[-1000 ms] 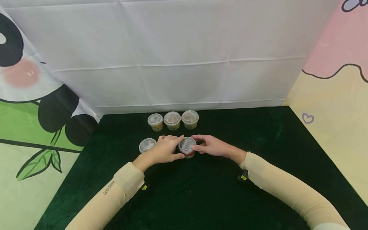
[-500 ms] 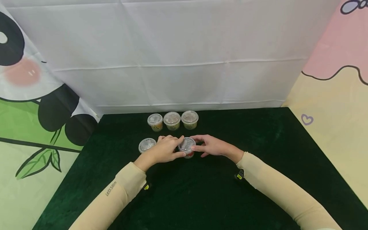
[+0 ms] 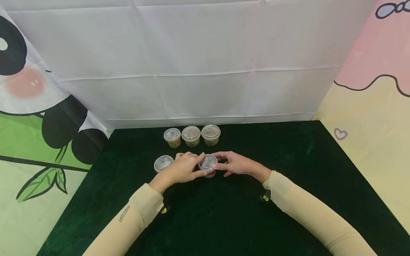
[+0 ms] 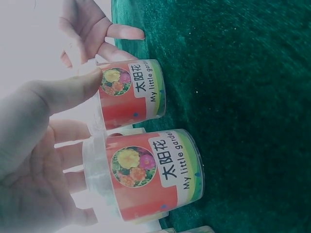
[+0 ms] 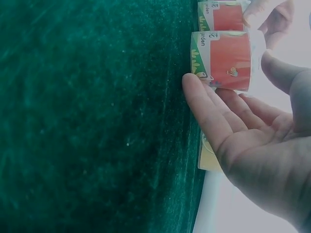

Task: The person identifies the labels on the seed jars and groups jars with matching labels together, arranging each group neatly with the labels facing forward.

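Between my two hands stands a small clear-lidded plastic cup (image 3: 207, 163) with a red flower label. My left hand (image 3: 182, 169) has its thumb and index finger at the left side of this cup's lid. From the right, my right hand (image 3: 235, 163) holds the same cup, thumb at the lid and fingers along its side. A second red-labelled cup (image 4: 146, 174) sits under my left palm, mostly hidden in the head view. Left of it is another lidded cup (image 3: 163, 163), partly covered by my left hand.
Three more lidded cups, a left one (image 3: 173, 137), a middle one (image 3: 191, 136) and a right one (image 3: 210, 134), form a row at the back. All stand on a dark green cloth-covered table (image 3: 272, 149). A white curtain (image 3: 205, 71) hangs behind it.
The right hand and forearm have shifted very slightly left. The cups keep their places, and both hands stay at the same cup.
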Action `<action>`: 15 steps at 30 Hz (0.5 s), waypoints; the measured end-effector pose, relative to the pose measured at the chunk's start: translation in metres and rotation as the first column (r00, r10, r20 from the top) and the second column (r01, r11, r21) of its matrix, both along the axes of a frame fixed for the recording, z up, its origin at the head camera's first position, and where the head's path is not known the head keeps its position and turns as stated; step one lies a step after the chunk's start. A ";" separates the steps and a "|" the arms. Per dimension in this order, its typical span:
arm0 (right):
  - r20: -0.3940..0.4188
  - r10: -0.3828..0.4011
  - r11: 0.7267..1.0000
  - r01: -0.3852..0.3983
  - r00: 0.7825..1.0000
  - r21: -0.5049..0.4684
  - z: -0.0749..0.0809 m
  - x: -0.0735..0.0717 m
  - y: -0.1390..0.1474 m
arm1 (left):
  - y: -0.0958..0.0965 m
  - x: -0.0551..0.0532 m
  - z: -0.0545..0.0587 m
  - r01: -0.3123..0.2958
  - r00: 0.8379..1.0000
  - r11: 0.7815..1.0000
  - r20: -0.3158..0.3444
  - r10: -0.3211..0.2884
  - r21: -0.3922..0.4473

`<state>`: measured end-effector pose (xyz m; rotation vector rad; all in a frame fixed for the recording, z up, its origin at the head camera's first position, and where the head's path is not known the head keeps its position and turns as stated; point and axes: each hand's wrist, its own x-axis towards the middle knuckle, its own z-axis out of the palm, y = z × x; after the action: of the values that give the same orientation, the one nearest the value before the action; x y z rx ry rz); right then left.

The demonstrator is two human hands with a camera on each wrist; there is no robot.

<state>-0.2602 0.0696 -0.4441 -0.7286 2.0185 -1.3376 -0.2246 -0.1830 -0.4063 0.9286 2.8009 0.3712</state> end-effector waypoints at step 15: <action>-0.183 0.030 0.998 -0.021 0.983 0.053 -0.002 0.003 0.001 | 0.002 0.005 -0.003 -0.031 0.999 0.999 -0.041 0.030 -0.033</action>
<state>-0.2568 0.0707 -0.4461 -0.8799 2.1709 -1.2381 -0.2197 -0.1810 -0.4089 0.8976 2.8517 0.3117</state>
